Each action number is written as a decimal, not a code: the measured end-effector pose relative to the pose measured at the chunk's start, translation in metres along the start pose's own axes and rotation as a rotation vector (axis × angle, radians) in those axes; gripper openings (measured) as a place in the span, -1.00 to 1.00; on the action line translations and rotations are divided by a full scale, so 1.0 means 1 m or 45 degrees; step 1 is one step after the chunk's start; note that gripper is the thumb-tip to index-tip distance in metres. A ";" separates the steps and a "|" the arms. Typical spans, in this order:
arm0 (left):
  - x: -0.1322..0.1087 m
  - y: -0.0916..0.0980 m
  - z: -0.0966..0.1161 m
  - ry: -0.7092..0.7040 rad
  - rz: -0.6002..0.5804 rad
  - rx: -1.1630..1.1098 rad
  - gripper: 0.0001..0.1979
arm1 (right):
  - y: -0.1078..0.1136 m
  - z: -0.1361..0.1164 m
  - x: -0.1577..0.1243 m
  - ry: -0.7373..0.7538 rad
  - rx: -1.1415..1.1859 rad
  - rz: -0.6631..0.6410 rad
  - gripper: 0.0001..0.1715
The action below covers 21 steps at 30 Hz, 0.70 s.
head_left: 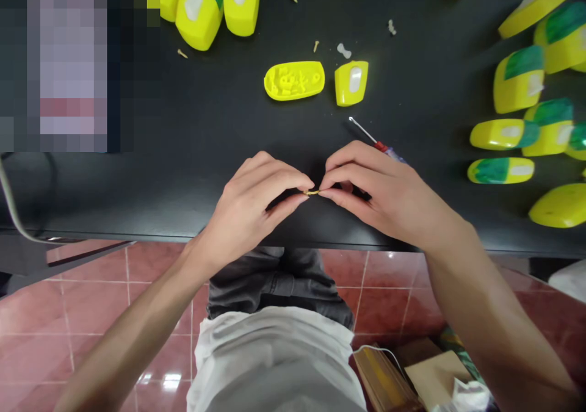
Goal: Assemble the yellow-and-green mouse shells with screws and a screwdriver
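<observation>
My left hand (256,201) and my right hand (379,192) meet over the front edge of the black table (137,180). Both pinch a small brass screw (312,191) between their fingertips. A screwdriver (373,138) with a red collar lies under my right hand, its thin shaft sticking out toward the back left. Beyond the hands lie an open yellow shell half (293,80) with its inside up and a short yellow piece (351,82) with a white button.
Several yellow and green plastic cases lie at the right (519,82) and at the back left (201,6). Loose screws (315,46) and a small white part (343,50) are scattered at the back. Red floor tiles and cardboard (430,375) show below.
</observation>
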<state>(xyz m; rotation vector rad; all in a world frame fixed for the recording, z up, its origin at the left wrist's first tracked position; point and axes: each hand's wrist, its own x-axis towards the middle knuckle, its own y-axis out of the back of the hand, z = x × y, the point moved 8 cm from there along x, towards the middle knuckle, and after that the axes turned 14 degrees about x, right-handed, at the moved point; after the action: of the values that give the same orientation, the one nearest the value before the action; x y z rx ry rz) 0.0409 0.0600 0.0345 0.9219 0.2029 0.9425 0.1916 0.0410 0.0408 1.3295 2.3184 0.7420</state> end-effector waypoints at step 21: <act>-0.003 -0.010 0.007 -0.107 -0.052 0.224 -0.89 | -0.009 -0.003 0.003 0.036 -0.145 -0.076 -0.78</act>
<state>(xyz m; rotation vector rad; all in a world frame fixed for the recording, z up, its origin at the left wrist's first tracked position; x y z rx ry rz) 0.0489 0.0511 0.0312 1.1136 0.2348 0.8562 0.1816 0.0393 0.0375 1.2027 2.2900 0.8651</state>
